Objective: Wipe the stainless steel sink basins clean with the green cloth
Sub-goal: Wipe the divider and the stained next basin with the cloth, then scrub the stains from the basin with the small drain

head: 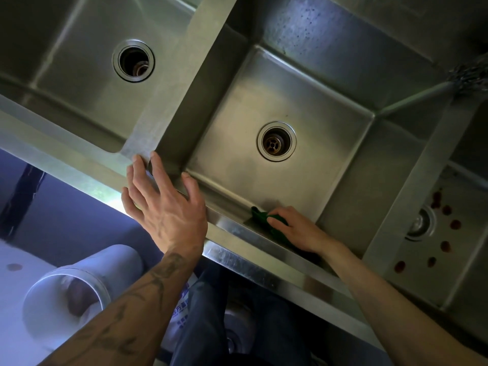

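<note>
We look down on a stainless steel sink with three basins in a row. Our left hand (163,204) lies flat on the sink's front rim (250,262), where the divider (169,96) between the left basin (79,83) and the middle basin (237,143) meets it. Its fingers are straight and spread, gripping nothing, with the fingertips reaching over the near left corner of the middle basin.

Our right hand (295,228) is down inside the middle basin, against its near wall and about midway along it. The fingers curl over the bunched green cloth (264,217) and hold it to the steel where the near wall meets the basin floor. A dark green tip of the cloth sticks out to the left of the thumb; the rest is hidden under the hand. The cloth sits well apart from the middle basin's drain (276,141), which is open and shows a rusty cross-piece.

The left basin has its own open drain (133,60). In the right basin (422,260), dark red spots (455,224) dot the floor around the drain (420,224). At the far right corner of the middle basin sits a tangled metallic thing (470,72), too blurred to name.

Below the front rim, at the lower left, we see a wide white pipe (66,294) with its open end toward us.
</note>
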A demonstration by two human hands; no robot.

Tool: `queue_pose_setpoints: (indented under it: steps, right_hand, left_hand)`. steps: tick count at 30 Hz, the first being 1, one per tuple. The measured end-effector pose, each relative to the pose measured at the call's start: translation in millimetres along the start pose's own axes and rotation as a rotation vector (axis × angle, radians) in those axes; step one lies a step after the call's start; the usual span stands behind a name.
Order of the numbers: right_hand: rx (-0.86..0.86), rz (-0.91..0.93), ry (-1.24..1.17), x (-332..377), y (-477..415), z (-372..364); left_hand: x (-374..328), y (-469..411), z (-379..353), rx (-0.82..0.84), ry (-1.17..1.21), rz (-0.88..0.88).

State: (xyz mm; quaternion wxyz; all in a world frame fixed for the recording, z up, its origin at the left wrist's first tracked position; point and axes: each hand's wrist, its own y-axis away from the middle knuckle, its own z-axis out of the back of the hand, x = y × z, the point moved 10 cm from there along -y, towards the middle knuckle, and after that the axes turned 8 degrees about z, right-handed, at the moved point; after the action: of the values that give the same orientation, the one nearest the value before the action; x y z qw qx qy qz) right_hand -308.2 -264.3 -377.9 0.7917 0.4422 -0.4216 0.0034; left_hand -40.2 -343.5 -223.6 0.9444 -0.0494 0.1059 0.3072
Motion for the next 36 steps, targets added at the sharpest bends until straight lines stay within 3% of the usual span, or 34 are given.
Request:
queue_pose_setpoints:
  steps: [5, 12, 18, 22, 25, 30, 33, 36]
  right_hand:
    - [-0.036, 0.051, -0.092, 14, 50, 13]
    - [0.052, -0.215, 0.060, -30, -15, -7]
    - [-0.037, 0.083, -0.086, 74, -38, -9]
    - [-0.030, 0.162, -0.141, 108, -48, -8]
    - [0.008, 0.084, -0.084, 72, -18, -3]
    - [-0.004, -0.206, 0.068, -2, 20, 7]
    - [0.004, -0.223, 0.081, 19, 1, 4]
    - [-0.059, -0.136, -0.100, 63, -24, 2]
  left_hand:
    - [-1, 0, 1, -0.008, 0.000, -0.005]
    - [-1, 0, 1, -0.015, 0.003, -0.005]
    - [0, 0, 2, -0.001, 0.023, 0.006]
    - [-1, 0, 2, 0.002, 0.024, 0.009]
    - [1, -1, -1, 0.019, 0.008, 0.013]
    - [0, 2, -1, 0.020, 0.014, 0.008]
    - [0, 2, -2, 0.048, 0.024, 0.006]
    - [-1, 3, -3, 0.114, 0.070, -0.025]
